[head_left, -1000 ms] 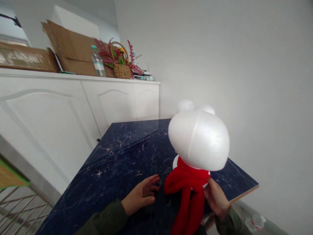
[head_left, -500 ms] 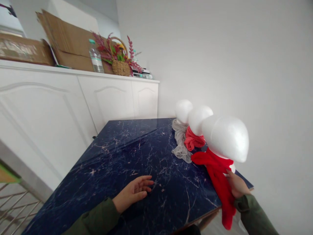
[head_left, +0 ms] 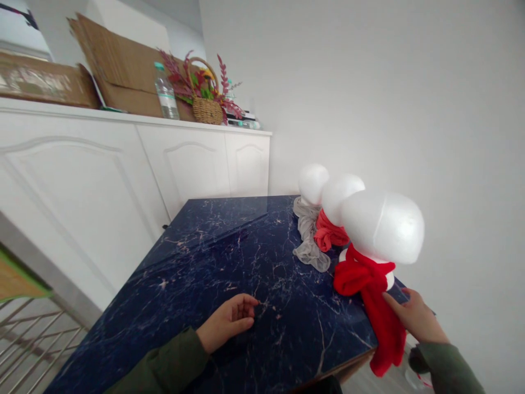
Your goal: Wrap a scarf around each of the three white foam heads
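A white foam mannequin head [head_left: 381,225] stands at the table's right edge with a red scarf [head_left: 375,282] looped around its neck. The scarf's loose ends hang over the front edge. My right hand [head_left: 420,317] is beside the hanging part, its thumb at the cloth and its fingers apart from the thumb. Over the middle of the table my left hand [head_left: 229,320] is empty, fingers loosely curled and thumb apart. Behind stand a second foam head [head_left: 341,191] with a coral scarf [head_left: 328,232] and a third foam head [head_left: 313,182] with a sheer grey scarf [head_left: 309,241].
The dark blue marbled table [head_left: 229,257] meets a white wall on the right. White cabinets [head_left: 197,164] along the left carry cardboard boxes [head_left: 123,71], a water bottle [head_left: 166,96] and a flower basket [head_left: 208,111]. A metal rack [head_left: 36,339] is at lower left.
My right hand has moved from the scarf at the neck outward and lower right, its fingers loosening. The scarf's loop has shifted lower and the neck shows more. My left hand stays nearly still.
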`<state>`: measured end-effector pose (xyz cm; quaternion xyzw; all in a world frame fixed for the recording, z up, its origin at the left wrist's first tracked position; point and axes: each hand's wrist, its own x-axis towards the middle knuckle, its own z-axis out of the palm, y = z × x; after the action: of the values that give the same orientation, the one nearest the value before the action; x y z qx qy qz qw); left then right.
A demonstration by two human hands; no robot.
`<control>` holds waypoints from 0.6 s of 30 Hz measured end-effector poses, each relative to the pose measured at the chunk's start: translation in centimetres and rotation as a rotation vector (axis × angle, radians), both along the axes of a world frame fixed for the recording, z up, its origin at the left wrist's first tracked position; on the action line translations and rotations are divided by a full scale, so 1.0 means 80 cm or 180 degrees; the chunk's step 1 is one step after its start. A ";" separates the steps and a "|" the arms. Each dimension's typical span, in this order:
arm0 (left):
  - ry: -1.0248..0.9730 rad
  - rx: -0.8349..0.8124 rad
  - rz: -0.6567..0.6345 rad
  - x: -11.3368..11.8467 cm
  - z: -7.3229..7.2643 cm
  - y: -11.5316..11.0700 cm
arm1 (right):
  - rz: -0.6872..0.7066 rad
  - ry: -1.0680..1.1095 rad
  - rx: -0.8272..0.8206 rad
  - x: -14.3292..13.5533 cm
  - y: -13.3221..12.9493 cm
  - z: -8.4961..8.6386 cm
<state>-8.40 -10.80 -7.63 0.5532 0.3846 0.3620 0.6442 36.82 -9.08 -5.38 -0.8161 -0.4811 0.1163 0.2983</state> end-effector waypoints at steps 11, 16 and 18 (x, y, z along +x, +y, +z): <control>-0.0881 -0.0791 0.0584 0.006 0.018 -0.003 | 0.3101 0.0945 -0.0117 -0.239 -0.004 0.029; -0.1381 -0.1225 0.0643 -0.003 0.021 0.001 | 0.2887 0.3764 -0.1547 -0.359 0.058 -0.007; -0.1564 -0.1326 0.0647 -0.005 0.020 0.008 | 0.2923 0.4227 -0.1835 -0.381 0.073 -0.010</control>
<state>-8.84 -10.19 -6.06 0.2647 0.3367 0.4605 0.7775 6.33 -3.21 -6.20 -0.3470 -0.4412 0.7972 0.2225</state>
